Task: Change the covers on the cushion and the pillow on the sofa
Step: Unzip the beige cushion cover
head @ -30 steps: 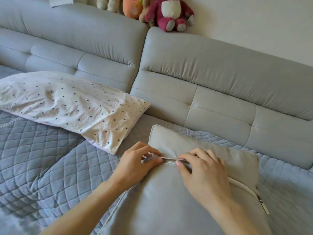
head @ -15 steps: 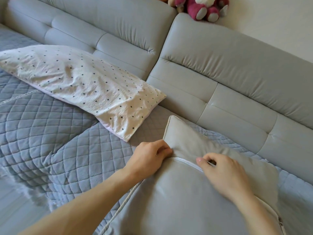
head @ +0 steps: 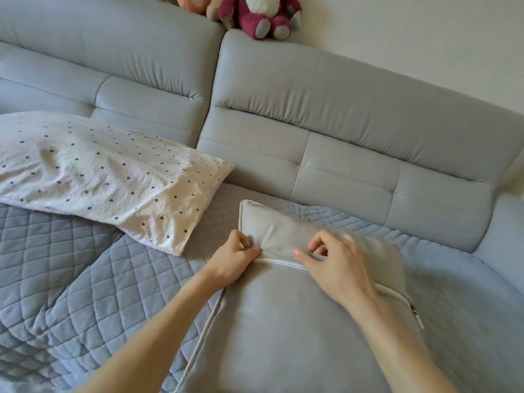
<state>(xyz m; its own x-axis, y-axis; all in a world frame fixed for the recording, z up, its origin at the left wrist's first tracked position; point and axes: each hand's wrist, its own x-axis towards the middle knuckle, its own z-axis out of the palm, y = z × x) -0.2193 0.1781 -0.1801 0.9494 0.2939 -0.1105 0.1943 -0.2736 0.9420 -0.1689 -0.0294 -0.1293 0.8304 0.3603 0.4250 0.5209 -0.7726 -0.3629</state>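
A grey cushion [head: 283, 330] lies in front of me on the sofa's quilted seat, its white zip seam [head: 280, 261] running across the top and the metal zip pull [head: 417, 319] at its right end. My left hand [head: 236, 260] pinches the cover at the seam's left end. My right hand [head: 337, 263] rests on the cushion by the seam with curled fingers, its thumb on the fabric. A white pillow with dark dots [head: 105, 174] lies to the left against the backrest.
The grey sofa backrest [head: 354, 131] runs behind the cushion. A blue-grey quilted throw [head: 71, 279] covers the seat. A magenta plush toy [head: 263, 15] and an orange one [head: 192, 1] sit on top of the backrest against the wall.
My right hand has slid a little along the seam to the right and lifted its fingers. My left hand keeps its pinch at the seam's left end. The camera view has shifted.
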